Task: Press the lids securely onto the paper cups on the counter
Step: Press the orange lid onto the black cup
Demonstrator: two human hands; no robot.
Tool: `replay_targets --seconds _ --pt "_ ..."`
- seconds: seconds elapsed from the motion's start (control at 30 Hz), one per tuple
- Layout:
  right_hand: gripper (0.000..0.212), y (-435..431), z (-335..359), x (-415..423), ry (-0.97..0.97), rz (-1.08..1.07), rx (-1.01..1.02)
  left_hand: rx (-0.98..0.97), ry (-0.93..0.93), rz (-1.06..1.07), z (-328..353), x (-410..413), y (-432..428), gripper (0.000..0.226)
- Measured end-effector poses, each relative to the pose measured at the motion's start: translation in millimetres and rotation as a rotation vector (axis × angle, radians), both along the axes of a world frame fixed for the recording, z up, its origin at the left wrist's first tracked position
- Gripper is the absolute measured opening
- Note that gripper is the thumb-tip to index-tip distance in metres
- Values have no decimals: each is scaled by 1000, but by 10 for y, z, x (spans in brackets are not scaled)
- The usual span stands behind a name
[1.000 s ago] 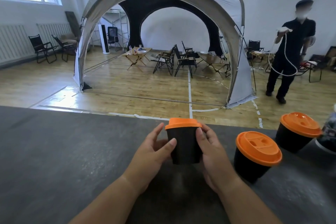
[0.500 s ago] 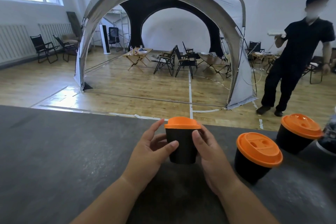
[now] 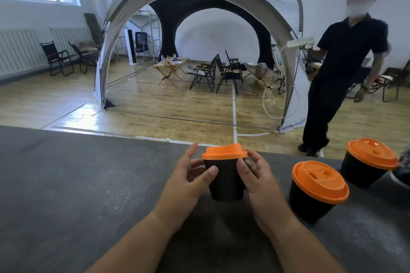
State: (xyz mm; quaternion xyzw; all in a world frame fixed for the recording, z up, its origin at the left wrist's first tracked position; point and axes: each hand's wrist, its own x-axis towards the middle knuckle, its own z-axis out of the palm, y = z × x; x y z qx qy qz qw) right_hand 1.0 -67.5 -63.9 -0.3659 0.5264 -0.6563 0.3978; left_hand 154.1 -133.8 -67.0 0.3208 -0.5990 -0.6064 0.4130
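A black paper cup with an orange lid is held just above the dark counter, between both my hands. My left hand grips its left side, thumb on the front wall, fingers behind. My right hand grips the right side, thumb just under the lid's rim. The lid sits slightly tilted, higher at the right. Two more black cups with orange lids stand on the counter to the right, the nearer cup and the farther cup.
The counter's far edge runs just behind the held cup. A person in black stands beyond the counter at the right, holding a white power strip with a cord. A light object shows at the right frame edge.
The cup has risen slightly and its lid now looks tilted. My fingers have shifted a little on its sides. The person in black has stepped closer to the counter.
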Motion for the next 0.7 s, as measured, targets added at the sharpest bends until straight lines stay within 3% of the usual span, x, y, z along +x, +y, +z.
replay_targets --seconds 0.17,0.43,0.57,0.7 --pt "56 -13 2 11 -37 40 14 35 31 -52 13 10 5 68" --pt "53 6 19 68 -51 64 24 -53 -19 -3 -28 21 7 80" --pt "42 33 80 114 -173 86 62 -124 -172 -72 -7 11 18 69" --pt "58 81 51 140 -265 40 186 -217 -211 80 66 8 145 74"
